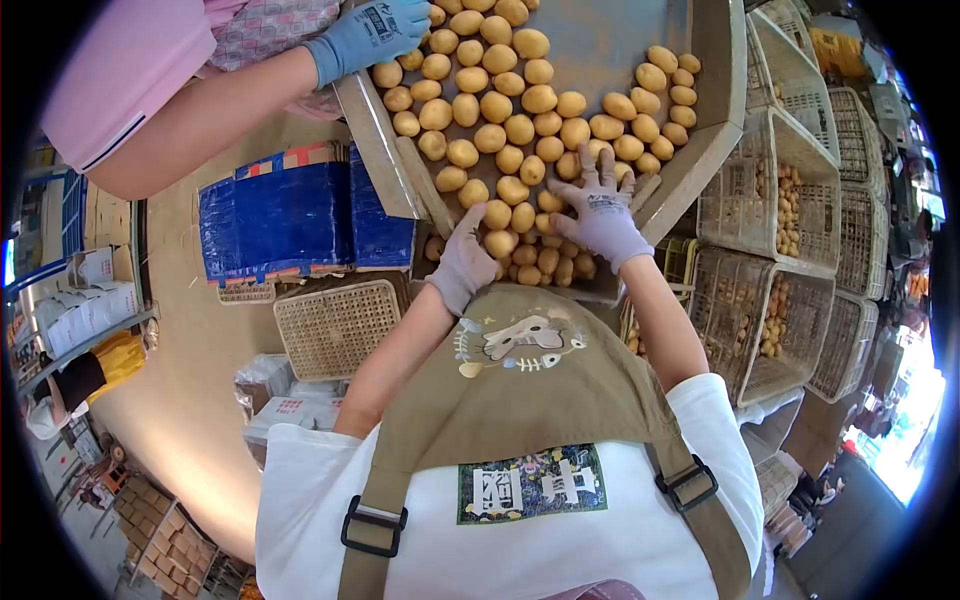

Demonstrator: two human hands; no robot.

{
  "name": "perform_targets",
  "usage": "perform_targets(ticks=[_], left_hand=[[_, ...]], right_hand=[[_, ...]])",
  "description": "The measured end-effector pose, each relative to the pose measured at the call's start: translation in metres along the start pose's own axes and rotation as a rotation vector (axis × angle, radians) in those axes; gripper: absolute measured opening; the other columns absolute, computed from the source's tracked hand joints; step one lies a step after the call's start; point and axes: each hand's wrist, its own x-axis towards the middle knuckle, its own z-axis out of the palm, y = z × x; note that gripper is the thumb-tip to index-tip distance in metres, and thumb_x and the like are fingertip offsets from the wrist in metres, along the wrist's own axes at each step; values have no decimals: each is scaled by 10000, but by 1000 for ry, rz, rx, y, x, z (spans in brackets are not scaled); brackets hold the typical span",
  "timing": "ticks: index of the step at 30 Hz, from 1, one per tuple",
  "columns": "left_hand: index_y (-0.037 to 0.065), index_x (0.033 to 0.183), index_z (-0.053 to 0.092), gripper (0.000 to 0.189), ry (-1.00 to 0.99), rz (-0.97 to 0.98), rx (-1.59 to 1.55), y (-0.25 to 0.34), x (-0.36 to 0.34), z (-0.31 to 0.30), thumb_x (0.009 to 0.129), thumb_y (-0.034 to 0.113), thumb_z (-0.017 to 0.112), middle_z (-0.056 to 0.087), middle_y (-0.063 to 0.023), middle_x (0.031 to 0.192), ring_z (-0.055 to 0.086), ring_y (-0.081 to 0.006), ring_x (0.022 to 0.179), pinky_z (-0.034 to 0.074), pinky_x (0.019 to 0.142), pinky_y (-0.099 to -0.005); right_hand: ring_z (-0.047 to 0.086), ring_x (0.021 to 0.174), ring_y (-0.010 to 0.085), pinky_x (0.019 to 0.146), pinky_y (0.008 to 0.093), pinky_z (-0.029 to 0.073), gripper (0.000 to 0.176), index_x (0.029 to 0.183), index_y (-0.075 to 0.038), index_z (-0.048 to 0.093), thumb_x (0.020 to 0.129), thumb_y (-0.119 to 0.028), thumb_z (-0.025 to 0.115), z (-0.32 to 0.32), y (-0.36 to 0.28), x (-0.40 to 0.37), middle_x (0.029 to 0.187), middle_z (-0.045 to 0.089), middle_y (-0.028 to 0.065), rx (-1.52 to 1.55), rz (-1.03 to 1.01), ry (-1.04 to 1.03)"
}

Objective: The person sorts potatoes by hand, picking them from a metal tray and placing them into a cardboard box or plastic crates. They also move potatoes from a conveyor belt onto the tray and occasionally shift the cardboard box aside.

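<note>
Fingers spread, a gloved right hand (605,222) rests over potatoes (495,107) lying on a walled table (595,50); the left hand (466,266) sits beside others, its grip unclear.

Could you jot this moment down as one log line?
left hand: beside potatoes at narrow mouth of tray | right hand: spread over potatoes | other person's blue-gloved hand: at tray's upper-left edge

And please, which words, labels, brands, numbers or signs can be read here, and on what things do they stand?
No text reads with certainty:
Shirt patch: two large white characters, unclear.
Right glove: dark print, too small.
Co-worker's blue glove: dark print, too small.
White carton: red print, too small.
</note>
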Motion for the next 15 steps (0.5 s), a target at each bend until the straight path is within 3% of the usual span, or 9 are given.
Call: perform_targets(ticks=[2, 4, 8, 10, 11, 13, 15], left_hand=[[116, 1510, 256, 954, 82, -45, 53, 26, 14, 1, 792, 447, 790, 357, -99, 1538, 333, -263, 1428, 302, 1148, -520], [44, 1490, 245, 1049, 139, -145, 102, 62, 5, -7, 729, 413, 864, 414, -119, 1492, 409, -263, 1376, 349, 1146, -413], [61, 1510, 183, 1152, 70, -243, -95, 71, 30, -18, 703, 522, 864, 370, -91, 1541, 325, -243, 1431, 260, 1211, -414], [115, 1549, 173, 1084, 11, -388, -1119, 88, 34, -23, 778, 692, 670, 316, -96, 1586, 298, -298, 1450, 230, 1211, -489], [142, 1569, 168, 1065, 27, -517, -1539, 96, 36, -26, 815, 777, 573, 289, -98, 1608, 284, -325, 1460, 215, 1211, -527], [174, 1581, 200, 1000, 85, -821, -1703, 102, 42, -29, 852, 810, 452, 245, -117, 1632, 262, -359, 1471, 197, 1203, -565], [189, 1588, 205, 999, 40, -732, -1708, 102, 41, -28, 850, 822, 433, 221, -138, 1640, 248, -377, 1478, 185, 1199, -582]], right_hand=[[92, 1529, 440, 1158, 686, 50, 679, 1480, -361, 484, 852, -562, 646, 5, 12, 6, 1659, 184, 176, 78, -23, -13], [129, 1511, 463, 1152, 687, 69, 676, 1477, -351, 488, 853, -564, 642, 17, 5, -2, 1642, 216, 200, 153, -8, 132], [164, 1487, 490, 1149, 683, 68, 670, 1482, -344, 480, 868, -565, 631, 28, -8, 2, 1611, 261, 242, 125, 4, 304], [168, 1495, 469, 1159, 672, 35, 700, 1501, -355, 453, 863, -583, 631, 30, -18, 7, 1621, 249, 219, 81, -33, 376], [186, 1500, 426, 1170, 658, 27, 703, 1491, -360, 466, 849, -587, 641, 41, -25, 11, 1625, 269, 173, 69, -202, 544], [187, 1506, 397, 1196, 608, 21, 709, 1487, -356, 474, 841, -571, 672, 41, -54, 15, 1625, 287, 136, 114, -317, 365], [210, 1498, 382, 1191, 622, 26, 696, 1425, -357, 543, 793, -611, 686, 74, -54, 32, 1581, 369, 97, 116, -376, 538]])
